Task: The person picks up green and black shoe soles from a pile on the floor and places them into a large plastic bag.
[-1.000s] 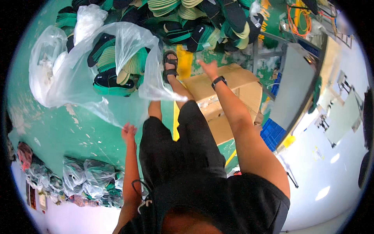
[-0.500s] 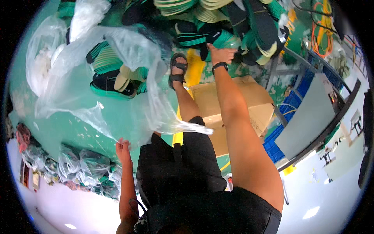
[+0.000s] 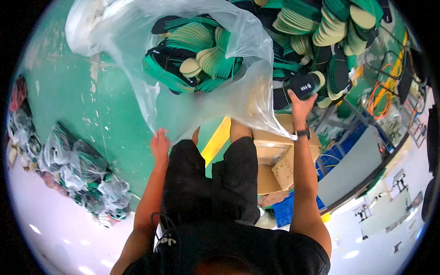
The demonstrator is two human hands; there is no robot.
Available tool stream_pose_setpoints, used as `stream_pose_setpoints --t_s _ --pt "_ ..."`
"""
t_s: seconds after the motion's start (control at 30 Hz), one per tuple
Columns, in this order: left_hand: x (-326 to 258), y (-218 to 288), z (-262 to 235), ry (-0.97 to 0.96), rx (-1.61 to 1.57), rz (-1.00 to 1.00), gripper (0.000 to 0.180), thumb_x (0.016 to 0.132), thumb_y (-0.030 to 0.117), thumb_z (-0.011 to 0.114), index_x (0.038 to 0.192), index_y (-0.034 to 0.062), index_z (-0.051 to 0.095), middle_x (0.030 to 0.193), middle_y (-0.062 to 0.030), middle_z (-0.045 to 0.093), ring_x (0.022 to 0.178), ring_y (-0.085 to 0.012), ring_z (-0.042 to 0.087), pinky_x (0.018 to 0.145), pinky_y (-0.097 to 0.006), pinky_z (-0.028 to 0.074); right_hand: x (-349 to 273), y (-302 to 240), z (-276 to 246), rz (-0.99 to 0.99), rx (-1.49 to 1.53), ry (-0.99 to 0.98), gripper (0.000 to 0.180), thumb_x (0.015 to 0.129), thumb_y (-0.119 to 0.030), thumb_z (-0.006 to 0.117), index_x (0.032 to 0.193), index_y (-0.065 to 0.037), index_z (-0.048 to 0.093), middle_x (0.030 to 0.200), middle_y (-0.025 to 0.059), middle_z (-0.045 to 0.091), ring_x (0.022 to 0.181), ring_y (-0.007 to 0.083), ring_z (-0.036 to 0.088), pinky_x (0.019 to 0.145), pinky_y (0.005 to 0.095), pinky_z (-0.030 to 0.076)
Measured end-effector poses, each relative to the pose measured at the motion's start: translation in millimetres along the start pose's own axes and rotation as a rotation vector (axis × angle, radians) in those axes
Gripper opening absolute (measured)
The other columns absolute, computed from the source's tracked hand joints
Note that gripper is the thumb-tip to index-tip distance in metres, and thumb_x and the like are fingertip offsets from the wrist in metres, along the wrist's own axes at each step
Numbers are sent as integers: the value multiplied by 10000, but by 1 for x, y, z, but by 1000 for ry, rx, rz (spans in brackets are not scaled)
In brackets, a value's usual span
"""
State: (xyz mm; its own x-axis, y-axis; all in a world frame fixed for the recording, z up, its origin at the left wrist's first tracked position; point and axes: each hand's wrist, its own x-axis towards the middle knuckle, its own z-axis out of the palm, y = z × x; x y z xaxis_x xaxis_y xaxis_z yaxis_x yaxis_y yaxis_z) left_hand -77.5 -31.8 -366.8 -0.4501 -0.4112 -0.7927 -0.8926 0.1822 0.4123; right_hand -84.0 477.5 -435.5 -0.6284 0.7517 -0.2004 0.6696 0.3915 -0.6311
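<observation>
Right hand (image 3: 300,98) raised, fingers closed around the heel end of a black insole (image 3: 306,85); the insole is lifted just clear of the big pile of insoles (image 3: 330,32), green and cream on one face and black on the other, that fills the top right of the view. Black wristband (image 3: 302,133) on that wrist.

Left hand (image 3: 160,143) low at the left thigh, fingers pinched on the lower edge of a large clear plastic bag (image 3: 137,59). The bag stretches up and away from the hand, its mouth spread wide toward the pile. Inside the bag: a heap of green-and-black insoles (image 3: 197,59), lying loose and overlapping. The bag's right-hand edge hangs down in front of the right forearm, near the wristband.

Person in black shorts (image 3: 211,183), legs between the two arms. Under the right arm, an open cardboard box (image 3: 275,156); beside it a blue crate (image 3: 286,208). Green floor (image 3: 68,105) with a yellow stripe (image 3: 217,140) running under the legs. Far left on the floor, several filled clear bags (image 3: 82,174), well apart from the held bag.
</observation>
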Motion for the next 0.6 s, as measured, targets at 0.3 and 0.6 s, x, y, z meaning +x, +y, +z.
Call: stream_pose_setpoints --t_s 0.3,0.6 --pt "5 -32 -10 22 71 143 442 862 295 574 1148 -35 507 870 -113 501 793 -203 500 736 -336 447 -97 -351 -77 -674 246 -363 446 652 23 775 1051 11 573 991 66 629 878 147 606 799 307 499" --pt "22 157 -6 330 71 752 892 713 305 713 1360 -63 221 1325 -316 315 1264 -441 281 1056 -478 231 -137 -315 169 -411 51 -570 1071 485 -436 823 1252 130 335 1027 268 551 986 398 528 868 431 428"
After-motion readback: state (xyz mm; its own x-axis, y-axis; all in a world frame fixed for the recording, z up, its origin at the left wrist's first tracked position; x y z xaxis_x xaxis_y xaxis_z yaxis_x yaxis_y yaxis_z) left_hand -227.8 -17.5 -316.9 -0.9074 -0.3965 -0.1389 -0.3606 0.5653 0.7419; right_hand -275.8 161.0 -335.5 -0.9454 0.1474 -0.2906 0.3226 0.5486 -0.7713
